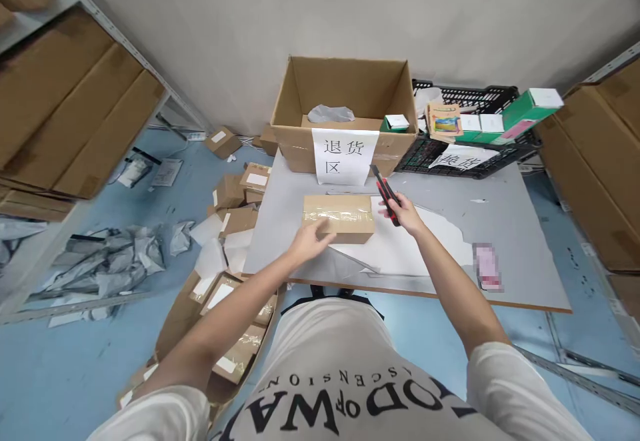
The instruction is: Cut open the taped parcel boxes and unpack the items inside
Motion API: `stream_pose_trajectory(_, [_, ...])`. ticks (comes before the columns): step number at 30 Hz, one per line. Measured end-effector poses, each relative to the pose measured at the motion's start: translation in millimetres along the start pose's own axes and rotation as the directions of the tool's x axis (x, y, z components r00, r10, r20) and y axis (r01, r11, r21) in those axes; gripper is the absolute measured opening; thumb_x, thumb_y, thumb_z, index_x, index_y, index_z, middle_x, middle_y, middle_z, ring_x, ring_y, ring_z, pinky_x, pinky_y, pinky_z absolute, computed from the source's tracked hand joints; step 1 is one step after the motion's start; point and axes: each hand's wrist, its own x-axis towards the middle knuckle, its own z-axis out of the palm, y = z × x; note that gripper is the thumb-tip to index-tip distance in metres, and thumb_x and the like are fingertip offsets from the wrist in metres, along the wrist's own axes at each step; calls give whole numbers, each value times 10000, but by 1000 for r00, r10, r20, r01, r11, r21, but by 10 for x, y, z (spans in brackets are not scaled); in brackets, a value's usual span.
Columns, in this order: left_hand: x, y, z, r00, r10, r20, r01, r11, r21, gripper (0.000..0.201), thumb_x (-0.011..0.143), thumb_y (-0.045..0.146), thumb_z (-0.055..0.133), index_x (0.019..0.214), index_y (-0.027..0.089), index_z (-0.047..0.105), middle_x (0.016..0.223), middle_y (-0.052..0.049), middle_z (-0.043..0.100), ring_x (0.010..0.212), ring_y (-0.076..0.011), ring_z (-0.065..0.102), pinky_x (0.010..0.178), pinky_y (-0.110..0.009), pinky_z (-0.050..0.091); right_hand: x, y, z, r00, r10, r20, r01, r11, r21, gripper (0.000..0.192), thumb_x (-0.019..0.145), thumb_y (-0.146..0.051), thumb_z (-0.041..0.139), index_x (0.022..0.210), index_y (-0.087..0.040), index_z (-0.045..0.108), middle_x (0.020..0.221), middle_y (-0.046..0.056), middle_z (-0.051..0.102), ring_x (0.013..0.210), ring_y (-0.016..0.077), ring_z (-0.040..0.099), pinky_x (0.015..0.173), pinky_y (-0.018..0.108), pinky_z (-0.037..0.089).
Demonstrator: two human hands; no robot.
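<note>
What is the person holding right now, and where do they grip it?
The right hand grips a red-and-black utility knife by its handle's lower end. The left hand holds nothing; it rests on the small taped cardboard box.

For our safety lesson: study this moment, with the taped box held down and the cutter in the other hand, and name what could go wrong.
1. The left hand presses the small taped box close to the utility knife in the right hand; a slip might cut fingers.
2. A deep cut could damage whatever the box holds.
3. Boxes scattered on the floor beside the table may trip someone.
</note>
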Motion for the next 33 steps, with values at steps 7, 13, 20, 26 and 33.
stream_pose_trajectory(7, [532, -256, -282, 993, 42, 114, -108, 740, 664, 1321, 505, 759, 660, 1495, 117, 65, 1545, -234, 21, 1404, -443, 0, 1068, -655, 114, -727, 530, -194, 976, 209, -68, -205, 977, 51, 471, 731, -606, 607, 945, -204, 487, 713, -2, 635, 364, 85, 501, 319, 211, 363])
stream_pose_trajectory(13, [530, -465, -187, 984, 44, 172, -152, 709, 689, 1458, 424, 816, 646, 1491, 93, -36, 1545, -233, 34, 1406, -440, 7, 1075, -630, 152, -710, 668, -59, 974, 227, -4, -225, 970, 93, 460, 747, -593, 597, 966, -204, 489, 690, -17, 625, 352, 82, 490, 308, 211, 346])
stream_pose_trajectory(20, [523, -522, -160, 986, 86, 140, -159, 720, 675, 1408, 431, 843, 618, 1489, 97, 65, 1538, -235, 97, 1403, -443, 51, 1080, -607, 169, -727, 688, -74, 969, 240, 62, -246, 961, 127, 456, 746, -587, 599, 969, -207, 485, 701, -24, 625, 367, 79, 493, 331, 211, 356])
stream_pose_trajectory(26, [532, -597, -171, 975, 188, 115, -217, 730, 648, 1348, 423, 858, 604, 1461, 96, 205, 1506, -233, 213, 1398, -433, 108, 1098, -566, 181, -689, 604, -213, 951, 271, 152, -283, 957, 66, 422, 747, -565, 609, 921, -201, 488, 638, -26, 618, 352, 90, 488, 316, 212, 341])
stream_pose_trajectory(33, [515, -594, -108, 977, 205, 60, -193, 730, 656, 1229, 512, 846, 565, 1438, 95, 269, 1489, -227, 250, 1388, -434, 138, 1091, -557, 200, -493, 464, -279, 942, 297, 159, -288, 955, -76, 368, 783, -555, 576, 876, -211, 483, 577, -32, 597, 334, 99, 487, 307, 207, 336])
